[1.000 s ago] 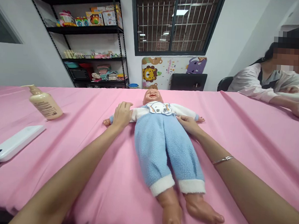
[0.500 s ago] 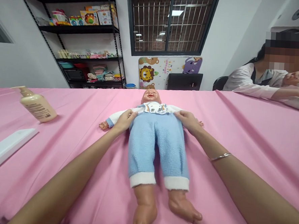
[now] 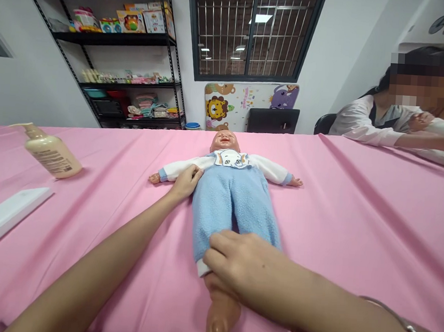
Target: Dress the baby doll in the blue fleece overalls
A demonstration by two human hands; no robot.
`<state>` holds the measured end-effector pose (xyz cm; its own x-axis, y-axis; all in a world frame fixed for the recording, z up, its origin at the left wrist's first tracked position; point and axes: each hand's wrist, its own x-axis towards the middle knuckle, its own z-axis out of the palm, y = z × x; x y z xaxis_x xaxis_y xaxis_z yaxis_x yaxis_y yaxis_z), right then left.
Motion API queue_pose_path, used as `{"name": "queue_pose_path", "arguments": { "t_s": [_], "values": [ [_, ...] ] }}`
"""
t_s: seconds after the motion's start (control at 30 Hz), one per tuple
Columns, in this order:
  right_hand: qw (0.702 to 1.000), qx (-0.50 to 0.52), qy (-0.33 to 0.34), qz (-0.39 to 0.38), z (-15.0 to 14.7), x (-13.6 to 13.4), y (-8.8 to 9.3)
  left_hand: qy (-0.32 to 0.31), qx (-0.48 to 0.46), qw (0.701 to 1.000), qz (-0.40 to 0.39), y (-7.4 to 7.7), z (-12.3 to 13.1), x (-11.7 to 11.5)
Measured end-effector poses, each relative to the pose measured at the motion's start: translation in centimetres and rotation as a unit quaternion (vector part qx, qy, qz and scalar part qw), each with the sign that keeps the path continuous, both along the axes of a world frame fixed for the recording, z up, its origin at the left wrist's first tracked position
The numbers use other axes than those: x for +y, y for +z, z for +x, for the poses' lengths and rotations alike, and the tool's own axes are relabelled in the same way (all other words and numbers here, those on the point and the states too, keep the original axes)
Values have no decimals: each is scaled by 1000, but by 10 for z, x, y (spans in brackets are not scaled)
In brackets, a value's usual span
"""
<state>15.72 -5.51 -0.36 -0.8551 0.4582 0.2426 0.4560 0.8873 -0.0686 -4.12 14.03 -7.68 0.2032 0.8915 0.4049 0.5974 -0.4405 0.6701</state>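
Observation:
A baby doll [image 3: 225, 141] lies on its back, head at the far side, arms spread out. It wears a white-sleeved top with an elephant face on the chest and fluffy light blue trousers [image 3: 220, 196] with white cuffs. At the waist, on the left side, my left hand [image 3: 186, 181] pinches the trouser fabric. My right hand [image 3: 238, 262] is closed on the lower trouser leg on the left, near its cuff [image 3: 202, 267]. One bare foot [image 3: 223, 316] shows below it; the other lower leg is mostly hidden behind my right hand and forearm.
A pink cloth [image 3: 354, 219] with folds covers the table. On the left are a beige pump bottle [image 3: 53, 153] and a white flat object [image 3: 12, 216]. Another person [image 3: 378, 120] sits at the far right. Black shelves [image 3: 113, 39] with toys and cloths stand behind.
My right hand has left the waist on the right and come down and across to the lower trouser leg on the left. That leg has shifted slightly right. My left hand stays at the waist.

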Motion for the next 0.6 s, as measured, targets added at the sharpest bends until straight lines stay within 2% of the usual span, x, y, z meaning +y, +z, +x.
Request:
{"name": "queue_pose_path", "arguments": {
  "t_s": [0.1, 0.2, 0.27, 0.37, 0.43, 0.5, 0.6],
  "values": [
    [989, 49, 18, 136, -13, -11, -22, 0, -2, 1000, -5, 1, 2, 0],
    [976, 132, 57, 166, -27, -17, -34, -15, 5, 1000, -19, 4, 3, -1],
    [971, 160, 69, 162, -34, -19, -33, -24, 12, 999, -27, 6, 4, 0],
    [981, 140, 74, 111, -32, -15, -21, -6, -19, 1000, -23, 8, 1, 2],
    [993, 88, 65, 46, -23, -10, -9, 48, -32, 998, -4, 9, -1, 2],
    [999, -17, 15, -47, -11, -7, 1, 111, 26, 993, 7, 10, -3, 2],
    [963, -200, -74, -164, 6, -11, 10, 158, 179, 971, -6, 10, -3, 0]
  ]
}}
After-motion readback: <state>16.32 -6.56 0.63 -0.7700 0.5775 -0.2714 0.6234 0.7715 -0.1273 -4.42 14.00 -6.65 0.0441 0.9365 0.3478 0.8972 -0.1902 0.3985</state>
